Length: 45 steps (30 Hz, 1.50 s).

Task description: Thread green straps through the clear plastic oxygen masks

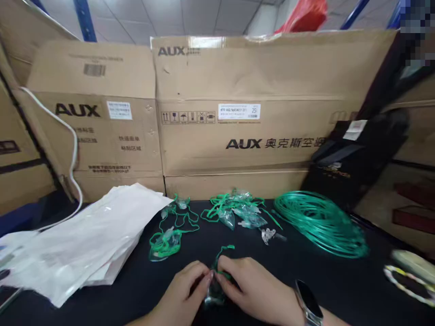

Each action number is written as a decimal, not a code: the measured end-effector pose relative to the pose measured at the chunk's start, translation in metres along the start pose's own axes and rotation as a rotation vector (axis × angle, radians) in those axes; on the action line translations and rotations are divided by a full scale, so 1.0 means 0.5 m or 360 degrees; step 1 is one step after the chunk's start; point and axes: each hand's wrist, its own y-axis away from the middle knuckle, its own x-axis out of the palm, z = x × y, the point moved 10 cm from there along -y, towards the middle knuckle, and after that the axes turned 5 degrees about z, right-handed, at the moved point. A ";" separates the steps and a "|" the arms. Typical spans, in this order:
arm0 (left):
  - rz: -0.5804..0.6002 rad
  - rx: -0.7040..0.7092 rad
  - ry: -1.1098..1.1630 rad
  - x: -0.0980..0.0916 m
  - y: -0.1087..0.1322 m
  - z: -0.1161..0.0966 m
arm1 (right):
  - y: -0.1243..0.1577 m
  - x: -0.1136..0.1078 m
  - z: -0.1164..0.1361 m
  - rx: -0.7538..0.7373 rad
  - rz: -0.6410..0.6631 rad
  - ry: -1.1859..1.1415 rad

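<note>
Both of my hands meet low in the middle of a black table. My left hand and my right hand, which wears a wristwatch, pinch a small clear plastic mask with a green elastic strap between their fingertips. The strap loops up just above my fingers. Beyond them lie more clear masks with green straps: one to the left and a heap farther back.
A stack of white plastic bags lies at the left. A coil of green tubing sits at the right. Large cardboard boxes wall off the back. A black bag leans at the right; a white cable hangs at the left.
</note>
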 end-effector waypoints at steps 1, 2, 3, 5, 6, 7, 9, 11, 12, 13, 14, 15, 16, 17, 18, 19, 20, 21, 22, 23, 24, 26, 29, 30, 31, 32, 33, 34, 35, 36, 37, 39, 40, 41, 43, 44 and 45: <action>0.0000 0.0006 0.0001 0.000 0.003 0.000 | 0.000 -0.001 0.000 0.0000 0.0000 0.0002; -0.0001 0.0010 0.0004 0.000 0.005 0.001 | 0.001 -0.001 0.000 0.0000 0.0002 -0.0006; -0.0002 0.0012 0.0010 0.000 0.007 0.001 | 0.001 -0.001 -0.001 0.0000 0.0005 -0.0023; -0.0005 0.0012 0.0032 0.000 0.009 0.003 | 0.000 -0.001 -0.005 0.0000 0.0015 -0.0092; -0.0007 0.0007 0.0048 0.000 0.008 0.004 | -0.001 -0.001 -0.007 0.0000 0.0024 -0.0142; -0.0014 -0.0001 0.0064 -0.001 0.008 0.006 | -0.001 0.000 -0.010 -0.0002 0.0030 -0.0191; -0.0020 -0.0009 0.0080 -0.001 0.007 0.009 | -0.002 0.000 -0.013 -0.0010 0.0034 -0.0255; -0.0023 0.0001 0.0080 0.001 0.006 0.009 | -0.002 -0.001 -0.012 -0.0013 0.0019 -0.0234; -0.0029 0.0004 0.0079 0.001 0.006 0.010 | -0.002 -0.003 -0.010 -0.0012 0.0007 -0.0200; -0.0031 0.0014 0.0073 0.001 0.006 0.010 | -0.001 -0.004 -0.008 -0.0011 -0.0003 -0.0162; -0.0034 0.0021 0.0071 0.001 0.007 0.010 | -0.001 -0.005 -0.006 -0.0011 -0.0011 -0.0126; -0.0035 0.0027 0.0069 0.001 0.007 0.010 | 0.000 -0.006 -0.003 -0.0014 -0.0015 -0.0100; -0.0034 0.0033 0.0066 0.001 0.007 0.009 | 0.000 -0.006 -0.001 -0.0016 -0.0014 -0.0087; -0.0034 0.0035 0.0069 0.001 0.007 0.010 | 0.000 -0.006 0.001 -0.0020 -0.0009 -0.0081; -0.0031 0.0039 0.0070 0.001 0.007 0.010 | 0.001 -0.005 0.002 -0.0023 -0.0004 -0.0081; -0.0028 0.0040 0.0069 0.001 0.007 0.010 | 0.001 -0.005 0.002 -0.0024 0.0001 -0.0082; -0.0028 0.0041 0.0068 0.001 0.006 0.010 | 0.001 -0.005 0.002 -0.0021 0.0002 -0.0081; -0.0028 0.0043 0.0063 0.000 0.006 0.010 | 0.001 -0.005 0.002 -0.0019 0.0002 -0.0077; -0.0027 0.0044 0.0058 0.000 0.006 0.010 | 0.001 -0.006 0.001 -0.0018 0.0000 -0.0074; -0.0027 0.0045 0.0053 0.001 0.006 0.009 | 0.001 -0.006 0.001 -0.0018 -0.0002 -0.0072; -0.0027 0.0044 0.0050 0.001 0.006 0.009 | 0.001 -0.006 0.001 -0.0019 -0.0004 -0.0070; -0.0023 0.0036 0.0054 0.001 0.006 0.008 | 0.001 -0.006 0.001 -0.0022 -0.0003 -0.0069; -0.0024 0.0019 0.0055 0.001 0.006 0.006 | 0.001 -0.006 0.001 -0.0018 0.0000 -0.0068; -0.0026 0.0015 0.0056 0.001 0.006 0.006 | 0.001 -0.006 0.000 -0.0017 0.0001 -0.0068; -0.0030 0.0013 0.0057 0.000 0.006 0.006 | 0.001 -0.005 0.000 -0.0016 0.0002 -0.0067; -0.0034 0.0010 0.0060 0.000 0.006 0.007 | 0.001 -0.005 0.000 -0.0016 0.0003 -0.0067; -0.0035 0.0011 0.0063 -0.001 0.006 0.007 | 0.001 -0.005 0.000 -0.0016 0.0003 -0.0069; -0.0037 0.0014 0.0064 -0.001 0.006 0.007 | 0.000 -0.004 -0.001 -0.0017 0.0004 -0.0074; -0.0036 0.0017 0.0063 -0.001 0.005 0.007 | 0.000 -0.004 -0.001 -0.0019 0.0003 -0.0078; -0.0038 0.0016 0.0061 -0.001 0.005 0.008 | 0.000 -0.003 -0.001 -0.0019 0.0001 -0.0081; -0.0039 0.0017 0.0061 -0.002 0.004 0.008 | 0.000 -0.003 -0.002 -0.0018 0.0001 -0.0084; -0.0036 0.0029 0.0062 -0.001 0.003 0.008 | 0.000 -0.003 -0.002 -0.0013 -0.0002 -0.0086; -0.0035 0.0037 0.0063 -0.001 0.002 0.008 | 0.000 -0.002 -0.002 -0.0010 -0.0001 -0.0085; -0.0034 0.0046 0.0064 0.000 0.002 0.008 | 0.000 -0.003 -0.002 -0.0008 0.0002 -0.0087; -0.0037 0.0061 0.0064 0.001 0.002 0.008 | -0.001 -0.003 -0.001 -0.0010 0.0009 -0.0090; -0.0041 0.0063 0.0062 0.001 0.002 0.008 | -0.001 -0.003 0.000 -0.0011 0.0014 -0.0093; -0.0047 0.0061 0.0060 0.000 0.002 0.008 | -0.001 -0.004 0.001 -0.0012 0.0018 -0.0096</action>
